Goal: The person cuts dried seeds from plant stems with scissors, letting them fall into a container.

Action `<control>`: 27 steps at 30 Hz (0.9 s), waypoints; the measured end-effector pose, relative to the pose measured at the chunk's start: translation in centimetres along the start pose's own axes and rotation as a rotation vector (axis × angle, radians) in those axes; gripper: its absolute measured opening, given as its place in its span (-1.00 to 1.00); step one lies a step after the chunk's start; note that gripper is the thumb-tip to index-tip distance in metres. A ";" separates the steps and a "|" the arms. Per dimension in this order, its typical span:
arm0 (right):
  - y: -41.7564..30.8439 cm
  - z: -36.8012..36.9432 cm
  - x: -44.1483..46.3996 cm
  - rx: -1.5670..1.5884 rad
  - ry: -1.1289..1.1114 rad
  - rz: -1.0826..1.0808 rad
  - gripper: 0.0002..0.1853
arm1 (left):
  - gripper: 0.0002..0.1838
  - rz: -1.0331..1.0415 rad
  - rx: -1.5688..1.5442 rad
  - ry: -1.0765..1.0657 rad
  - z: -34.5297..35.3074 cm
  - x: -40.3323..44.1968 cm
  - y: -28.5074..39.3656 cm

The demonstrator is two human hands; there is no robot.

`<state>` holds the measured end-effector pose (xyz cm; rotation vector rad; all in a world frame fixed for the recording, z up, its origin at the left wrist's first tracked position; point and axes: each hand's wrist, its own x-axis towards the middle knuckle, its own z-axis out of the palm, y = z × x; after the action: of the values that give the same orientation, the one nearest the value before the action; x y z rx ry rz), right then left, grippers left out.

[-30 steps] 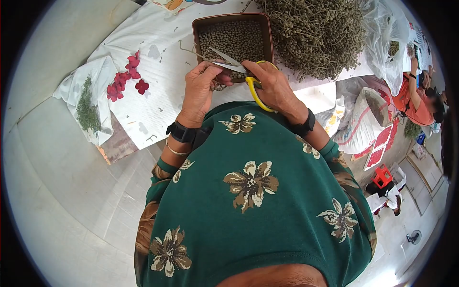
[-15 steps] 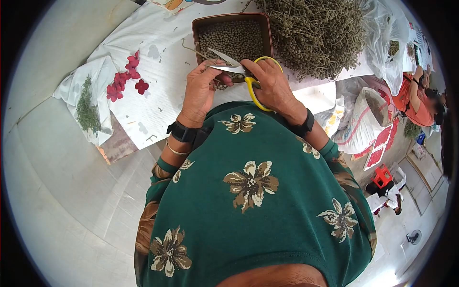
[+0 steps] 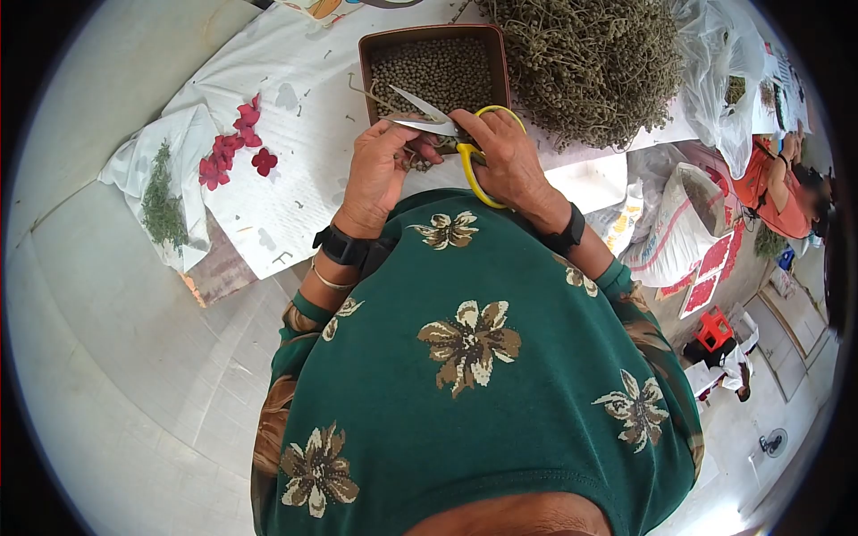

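Note:
My left hand [image 3: 377,171] pinches a dried plant stem [image 3: 365,92], whose bent end rises over the left edge of the box. Small round pods hang below its fingers. In my right hand [image 3: 508,159] are yellow-handled scissors [image 3: 472,161], their blades apart and pointing left, close to the fingertips of my left hand. Behind both hands stands a square brown box [image 3: 501,54] holding many small round dried pods [image 3: 433,71]. A large heap of dried stems with pods [image 3: 590,67] lies right of the box.
Red flowers [image 3: 228,152] and a green sprig [image 3: 163,201] lie on the white cloth [image 3: 295,192] at left. Clear plastic [image 3: 719,80], a white sack [image 3: 675,237] and a white tray [image 3: 585,183] are at right. A person in orange [image 3: 778,192] sits beyond; another person is farther off.
My left hand has shifted slightly right with the stem, and the bent stem end has moved right too. The scissors' blades remain apart. The person in orange has moved their arms.

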<state>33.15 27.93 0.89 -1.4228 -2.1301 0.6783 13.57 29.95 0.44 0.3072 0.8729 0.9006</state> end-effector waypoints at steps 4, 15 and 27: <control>-0.3 -0.1 0.1 0.003 -0.013 0.013 -0.34 | -0.83 0.004 0.007 -0.020 -0.4 0.1 0.1; 0.2 -0.1 0.1 -0.037 0.038 -0.036 -0.34 | -0.82 -0.005 0.022 0.003 1.0 -0.1 0.1; -0.3 0.0 0.0 -0.005 -0.040 0.063 -0.36 | -0.81 -0.051 0.022 -0.032 0.3 0.0 0.4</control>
<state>32.89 27.84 1.11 -1.4962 -2.1265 0.7307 13.61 30.22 0.85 0.3159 0.8584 0.8371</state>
